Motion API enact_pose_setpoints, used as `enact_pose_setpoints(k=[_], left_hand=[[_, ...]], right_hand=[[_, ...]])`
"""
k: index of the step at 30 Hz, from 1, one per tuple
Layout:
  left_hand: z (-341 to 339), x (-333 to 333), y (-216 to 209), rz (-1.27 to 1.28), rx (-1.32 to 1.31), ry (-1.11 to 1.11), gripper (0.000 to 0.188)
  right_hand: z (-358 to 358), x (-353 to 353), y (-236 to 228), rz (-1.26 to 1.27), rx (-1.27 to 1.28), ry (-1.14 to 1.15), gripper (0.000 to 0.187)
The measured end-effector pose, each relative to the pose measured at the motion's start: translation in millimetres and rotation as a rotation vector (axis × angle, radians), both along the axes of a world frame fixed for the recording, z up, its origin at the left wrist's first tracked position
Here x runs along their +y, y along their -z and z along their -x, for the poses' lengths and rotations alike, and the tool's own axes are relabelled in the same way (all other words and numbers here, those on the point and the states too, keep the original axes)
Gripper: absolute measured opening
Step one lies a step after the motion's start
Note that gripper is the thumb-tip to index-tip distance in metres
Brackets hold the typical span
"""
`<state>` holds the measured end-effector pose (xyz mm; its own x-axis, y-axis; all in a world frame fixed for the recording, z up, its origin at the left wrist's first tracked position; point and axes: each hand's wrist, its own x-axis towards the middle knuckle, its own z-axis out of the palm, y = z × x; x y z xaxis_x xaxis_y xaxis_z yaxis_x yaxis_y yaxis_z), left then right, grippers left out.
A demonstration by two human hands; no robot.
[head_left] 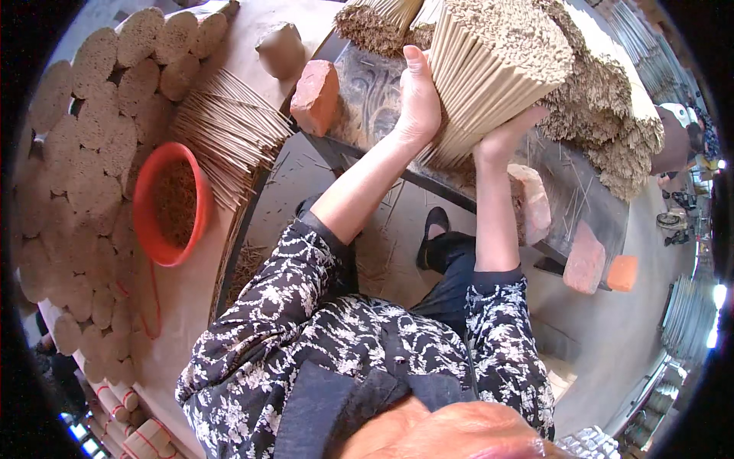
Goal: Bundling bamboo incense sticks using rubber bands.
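Observation:
Both my hands grip a thick bundle of thin tan sticks point(482, 69), tilted over the dark work table. My left hand point(420, 99) presses the bundle's left side, thumb pointing up. Under its lower right side is my right hand point(505, 139), its fingers partly hidden by the sticks. The uneven stick ends face up and to the right. More stick bundles point(612, 107) lie right of the held one, and another bundle point(371, 29) rests at the far edge.
A red brick point(314, 98) stands left on the dark table point(367, 80); a pale brick point(530, 203), a reddish brick point(585, 258) and an orange block point(623, 273) line its near right edge. Leftward are loose sticks point(229, 122), a red basin point(205, 199), a brown lump point(280, 52) and stacked bundles point(92, 176).

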<state>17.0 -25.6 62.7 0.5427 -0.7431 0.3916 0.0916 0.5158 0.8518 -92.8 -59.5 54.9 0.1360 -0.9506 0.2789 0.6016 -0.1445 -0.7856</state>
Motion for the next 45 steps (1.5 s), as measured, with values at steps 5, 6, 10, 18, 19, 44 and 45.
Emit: enact_pose_setpoints(k=[5,6,10,18,19,44,45], left_hand=[[-23.4,-2.7,10.5,-0.219,0.108,-0.060,0.098],[-29.4,-1.5,13.7,-0.232,-0.041,-0.154,0.097],[-27.1,-5.6,15.4,-0.073,-0.114,0.084,0.093],[0.1,6.0,-5.4,0.014,-0.082,-0.077,0.085],[2.5,5.3,-3.6,0.095,-0.105,-0.096,0.085],[-31.7,5.5,15.3,-0.138,-0.084,-0.166,0.091],[-33.5,3.9,13.8,-0.117,-0.108,-0.182,0.089]], right_hand=[[5.7,-5.0,14.3,-0.032,0.108,0.082,0.073],[6.5,-1.5,17.1,-0.037,0.142,0.119,0.072],[-9.8,17.9,22.2,0.174,0.188,0.230,0.071],[-5.8,-0.9,13.2,0.063,-0.078,0.051,0.073],[-1.4,-5.2,15.2,0.048,-0.017,0.015,0.081],[1.6,-10.0,28.3,0.124,0.122,0.012,0.084],[-1.4,-7.6,28.9,0.203,0.089,0.045,0.085]])
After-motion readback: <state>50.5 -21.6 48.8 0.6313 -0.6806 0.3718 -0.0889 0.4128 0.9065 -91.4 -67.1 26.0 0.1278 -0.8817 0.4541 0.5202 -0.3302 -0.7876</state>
